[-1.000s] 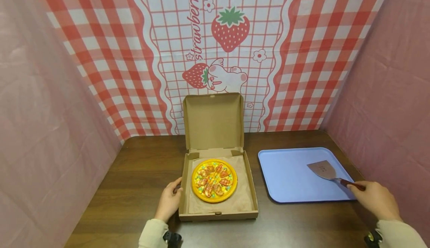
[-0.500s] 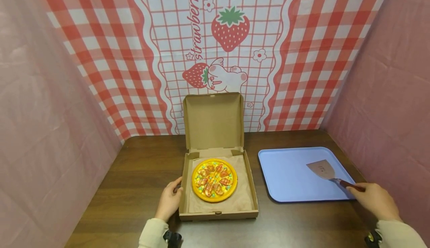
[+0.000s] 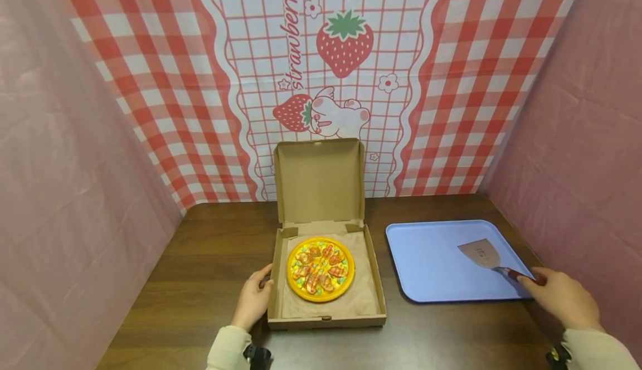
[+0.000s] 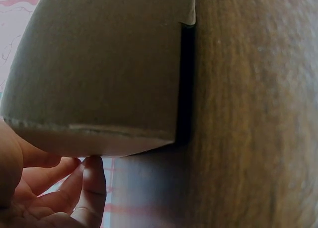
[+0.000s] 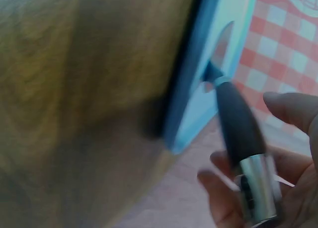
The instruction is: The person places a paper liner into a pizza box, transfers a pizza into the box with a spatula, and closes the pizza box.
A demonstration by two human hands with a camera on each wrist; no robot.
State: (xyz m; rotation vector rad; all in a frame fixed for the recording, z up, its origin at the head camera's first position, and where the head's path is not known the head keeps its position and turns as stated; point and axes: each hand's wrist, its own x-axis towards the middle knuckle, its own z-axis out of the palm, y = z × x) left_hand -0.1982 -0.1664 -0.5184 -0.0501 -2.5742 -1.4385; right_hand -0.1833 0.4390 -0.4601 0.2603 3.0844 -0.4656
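Note:
In the head view an opened cardboard pizza box holds a round toy pizza with a yellow rim, lying on brown paper. My left hand is at the box's left wall; the left wrist view shows bent fingertips touching the cardboard. A spatula with a metal blade and dark reddish handle lies on the blue tray, its handle reaching over the tray's right edge. Around that handle is my right hand; in the right wrist view the thumb stands apart from it, the fingers loosely bent.
The box lid stands upright at the back, close to a strawberry-patterned checked cloth. Pink curtains bound the wooden table on both sides. The tray sits right of the box, with a strip of table between them.
Box, pizza and left hand stay where they are. The spatula blade has shifted very slightly on the tray, and the right hand's fingers have moved a little at the handle.

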